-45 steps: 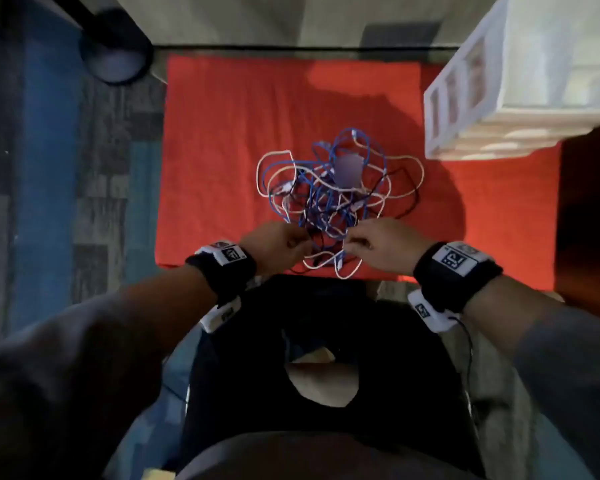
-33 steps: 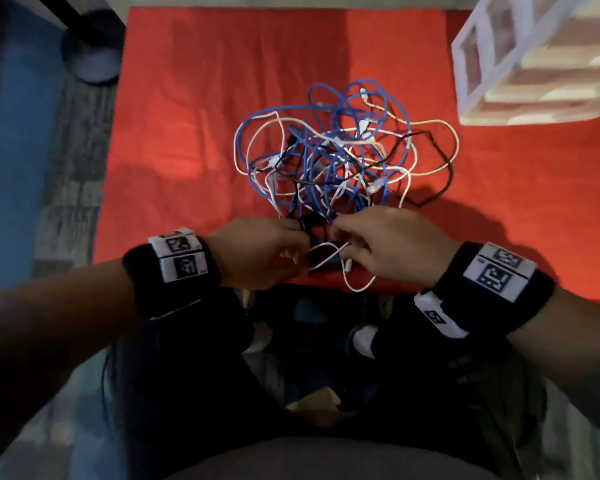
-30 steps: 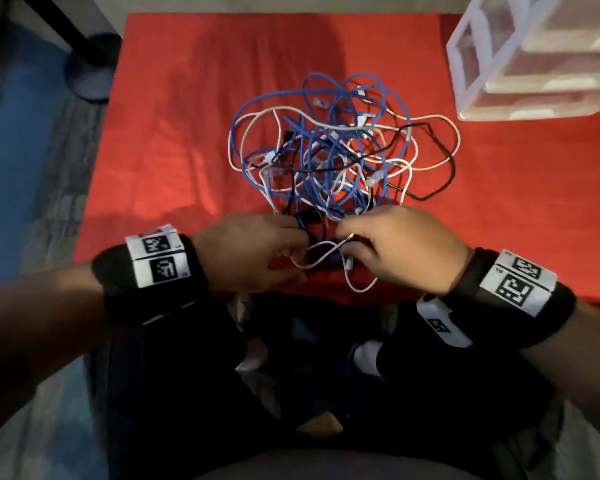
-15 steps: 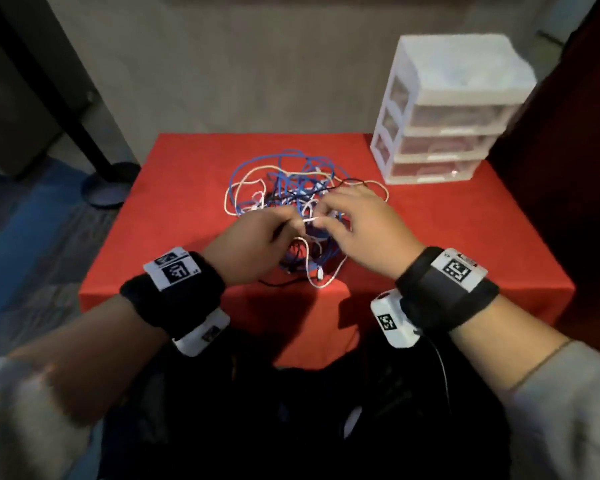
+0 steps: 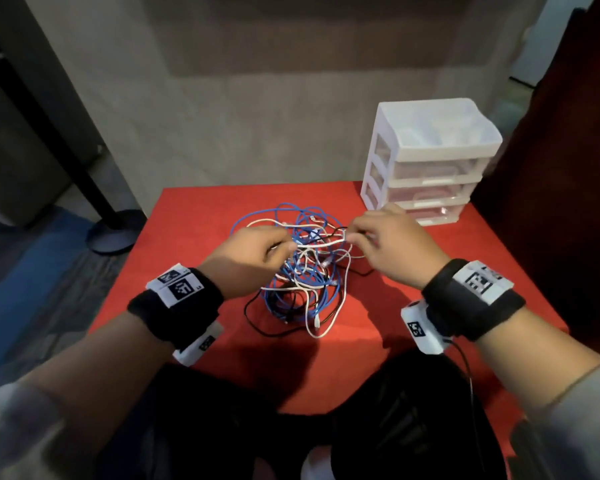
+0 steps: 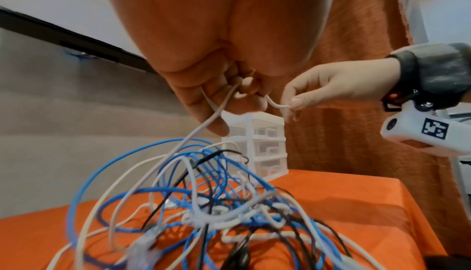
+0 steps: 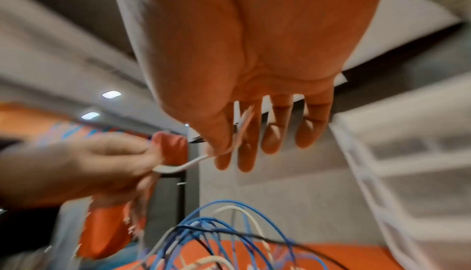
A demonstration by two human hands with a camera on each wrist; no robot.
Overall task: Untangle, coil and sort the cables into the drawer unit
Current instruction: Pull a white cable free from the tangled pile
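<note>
A: On the red desk (image 5: 201,244) in front of you, where are the cables now?

B: The tangle of cables (image 5: 302,271) lies near the middle of the desk, between your two hands and a little below them. It has blue, white and black cables, all mixed together. Some loops stand up from the desk, and the lower loops reach toward the near edge.

A: And what does your left hand do?

B: Your left hand (image 5: 246,258) is above the left side of the tangle. Its fingers are curled, and they hold a white cable (image 6: 276,106). In the left wrist view, this cable goes into the closed fingers, and one more pale strand hangs from them down into the tangle.

A: Your right hand?

B: Your right hand (image 5: 388,251) is above the right side of the tangle. The thumb and the first finger pinch the same white cable. The other fingers (image 7: 274,139) are apart and point downward, they hold nothing. A short piece of the white cable runs between your two hands, lifted above the tangle. The right wrist view is blurred, so I cannot tell more about the grip.

A: Where is the drawer unit?

B: The white drawer unit (image 5: 430,161) stands on the far right corner of the desk, behind your right hand. It has three clear drawers, and all three are pushed in. I cannot tell what is inside them.
</note>
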